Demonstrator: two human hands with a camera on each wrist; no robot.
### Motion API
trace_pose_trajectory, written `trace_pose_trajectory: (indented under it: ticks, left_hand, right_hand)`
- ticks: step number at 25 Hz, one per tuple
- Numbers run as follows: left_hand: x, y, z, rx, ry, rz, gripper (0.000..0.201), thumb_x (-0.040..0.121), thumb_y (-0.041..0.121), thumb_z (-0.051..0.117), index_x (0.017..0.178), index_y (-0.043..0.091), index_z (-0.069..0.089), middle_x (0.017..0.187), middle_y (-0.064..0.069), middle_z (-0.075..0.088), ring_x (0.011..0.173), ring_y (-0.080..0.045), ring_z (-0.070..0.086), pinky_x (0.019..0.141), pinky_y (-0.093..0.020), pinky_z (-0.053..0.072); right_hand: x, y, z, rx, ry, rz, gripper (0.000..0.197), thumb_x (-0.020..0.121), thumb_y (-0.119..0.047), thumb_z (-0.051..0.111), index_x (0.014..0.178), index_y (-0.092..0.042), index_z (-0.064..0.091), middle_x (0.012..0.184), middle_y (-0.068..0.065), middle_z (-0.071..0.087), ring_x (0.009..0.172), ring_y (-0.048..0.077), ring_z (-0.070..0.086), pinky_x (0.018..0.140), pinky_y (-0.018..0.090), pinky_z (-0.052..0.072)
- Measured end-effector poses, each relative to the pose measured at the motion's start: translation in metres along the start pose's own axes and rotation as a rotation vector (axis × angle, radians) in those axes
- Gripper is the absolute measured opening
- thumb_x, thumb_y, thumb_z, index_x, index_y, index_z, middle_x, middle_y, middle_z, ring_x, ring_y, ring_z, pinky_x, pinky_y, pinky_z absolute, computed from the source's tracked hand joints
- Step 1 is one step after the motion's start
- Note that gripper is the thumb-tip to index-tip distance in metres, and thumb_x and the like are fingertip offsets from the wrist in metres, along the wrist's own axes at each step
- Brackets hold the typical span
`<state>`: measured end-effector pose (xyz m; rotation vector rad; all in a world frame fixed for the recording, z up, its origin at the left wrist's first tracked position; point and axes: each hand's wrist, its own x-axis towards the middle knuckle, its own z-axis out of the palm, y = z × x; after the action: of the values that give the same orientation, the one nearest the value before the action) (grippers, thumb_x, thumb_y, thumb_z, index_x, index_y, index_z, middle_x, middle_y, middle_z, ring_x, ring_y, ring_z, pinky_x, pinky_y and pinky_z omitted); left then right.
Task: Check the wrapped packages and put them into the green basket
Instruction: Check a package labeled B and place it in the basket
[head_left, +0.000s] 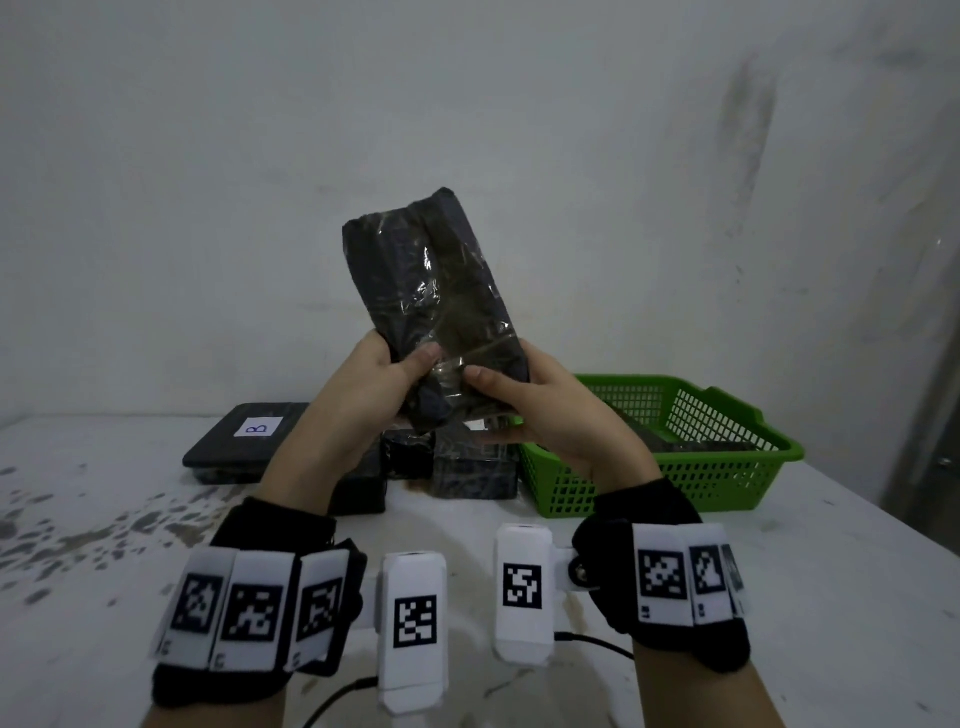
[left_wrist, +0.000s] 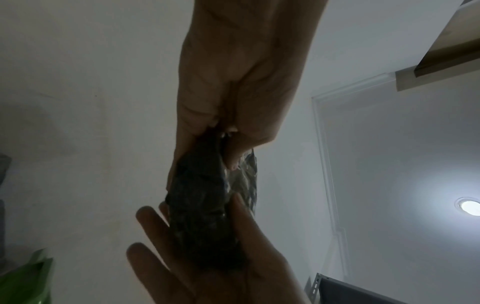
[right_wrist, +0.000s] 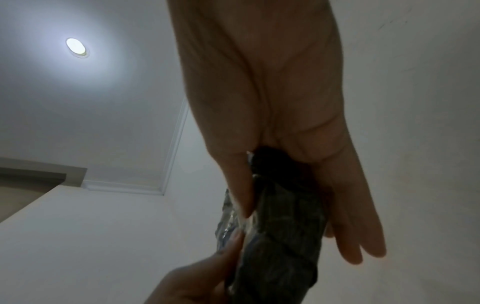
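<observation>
Left of the green basket (head_left: 727, 467), a black tray with a label "B" (head_left: 244, 441) and more wrapped packages (head_left: 467, 467) are seen on the table (head_left: 104, 519). The plastic-wrapped dark package (head_left: 431, 291) is held upright above them. Its lower end is pinched by the left hand (head_left: 363, 384) and by the right hand (head_left: 540, 405), thumbs in front. The wrap is best turned slowly, so every side is checked before it is lowered into the basket.

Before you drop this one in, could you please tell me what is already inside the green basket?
Inside the green basket lies at least one dark wrapped package. The right hand covers the basket's near-left corner.
</observation>
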<state>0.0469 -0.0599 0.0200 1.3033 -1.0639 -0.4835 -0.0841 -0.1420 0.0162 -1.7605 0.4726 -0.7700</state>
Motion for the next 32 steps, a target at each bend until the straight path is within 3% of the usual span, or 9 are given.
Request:
trace_pose_trajectory:
  ticks: [3, 7, 11, 14, 19, 21, 24, 28, 32]
  left_hand:
    - [0.004, 0.000, -0.003, 0.006, 0.024, 0.021, 0.044, 0.089, 0.030, 0.056, 0.126, 0.007, 0.048, 0.117, -0.008, 0.064, 0.099, -0.016, 0.064, 0.089, -0.037, 0.053]
    - [0.004, 0.003, -0.013, -0.155, 0.267, 0.141, 0.082, 0.076, 0.027, 0.071, 0.140, 0.013, 0.022, 0.130, -0.005, 0.049, 0.115, -0.017, 0.053, 0.092, -0.036, 0.052]
    - [-0.004, 0.007, -0.015, -0.116, 0.231, 0.270, 0.042, 0.078, 0.006, 0.068, 0.111, 0.019, 0.045, 0.096, 0.008, 0.054, 0.091, -0.009, 0.059, 0.063, -0.023, 0.058]
    - [-0.004, 0.007, -0.013, -0.083, 0.255, 0.339, 0.036, 0.075, 0.006, 0.072, 0.087, 0.029, 0.047, 0.087, 0.005, 0.058, 0.089, -0.020, 0.063, 0.070, -0.039, 0.059]
    - [-0.004, 0.007, -0.011, 0.022, 0.312, 0.393, 0.042, 0.071, 0.004, 0.075, 0.077, 0.034, 0.046, 0.085, 0.005, 0.062, 0.091, -0.026, 0.063, 0.081, -0.051, 0.053]
    - [-0.004, 0.007, -0.013, 0.095, 0.280, 0.414, 0.044, 0.070, 0.000, 0.074, 0.077, 0.032, 0.045, 0.085, 0.004, 0.062, 0.090, -0.023, 0.062, 0.082, -0.048, 0.053]
    - [-0.005, 0.006, -0.010, 0.213, 0.179, 0.438, 0.049, 0.069, -0.009, 0.070, 0.083, 0.031, 0.044, 0.087, 0.006, 0.059, 0.087, -0.017, 0.061, 0.083, -0.045, 0.053]
    - [-0.006, 0.008, -0.007, 0.200, 0.099, 0.432, 0.063, 0.072, -0.005, 0.070, 0.111, 0.033, 0.039, 0.090, 0.015, 0.055, 0.077, 0.012, 0.058, 0.073, -0.008, 0.049]
    - [-0.008, 0.009, -0.007, 0.255, -0.035, 0.413, 0.055, 0.070, -0.008, 0.070, 0.095, 0.037, 0.049, 0.091, 0.016, 0.058, 0.078, 0.004, 0.059, 0.072, -0.012, 0.050]
  right_hand:
    - [0.000, -0.001, -0.007, 0.074, 0.014, -0.037, 0.024, 0.090, -0.006, 0.056, 0.111, -0.016, 0.055, 0.100, 0.002, 0.065, 0.090, 0.019, 0.066, 0.083, 0.043, 0.056]
    - [-0.002, 0.001, -0.020, 0.023, 0.002, -0.001, 0.027, 0.085, 0.005, 0.057, 0.097, -0.019, 0.059, 0.098, 0.004, 0.064, 0.087, 0.023, 0.065, 0.076, 0.035, 0.058]
    - [0.000, 0.005, -0.023, -0.033, 0.010, 0.085, 0.033, 0.081, 0.004, 0.063, 0.108, -0.014, 0.055, 0.104, 0.009, 0.063, 0.089, 0.027, 0.065, 0.070, 0.032, 0.058]
    - [-0.001, 0.005, -0.022, -0.107, 0.047, 0.058, 0.028, 0.082, 0.004, 0.063, 0.107, -0.010, 0.059, 0.091, 0.007, 0.067, 0.076, 0.019, 0.067, 0.059, 0.024, 0.056]
    - [-0.002, 0.002, -0.019, -0.273, 0.048, -0.024, 0.037, 0.080, -0.001, 0.067, 0.111, -0.017, 0.056, 0.089, 0.002, 0.064, 0.071, 0.008, 0.063, 0.058, 0.016, 0.049]
    - [-0.003, 0.001, -0.017, -0.346, -0.019, -0.039, 0.057, 0.077, -0.013, 0.073, 0.127, -0.022, 0.046, 0.109, 0.001, 0.060, 0.091, 0.008, 0.062, 0.066, 0.015, 0.046]
    - [-0.005, -0.003, -0.013, -0.328, 0.012, -0.155, 0.071, 0.078, -0.026, 0.073, 0.137, -0.035, 0.035, 0.139, -0.002, 0.044, 0.124, 0.016, 0.045, 0.096, 0.030, 0.042]
    - [-0.006, -0.008, -0.009, -0.274, 0.016, -0.309, 0.059, 0.082, -0.013, 0.068, 0.129, -0.035, 0.040, 0.121, 0.000, 0.059, 0.106, 0.015, 0.060, 0.091, 0.032, 0.049]
    - [-0.007, -0.006, -0.012, -0.330, -0.001, -0.332, 0.066, 0.079, -0.013, 0.071, 0.132, -0.035, 0.037, 0.118, -0.002, 0.057, 0.101, 0.013, 0.062, 0.087, 0.030, 0.053]
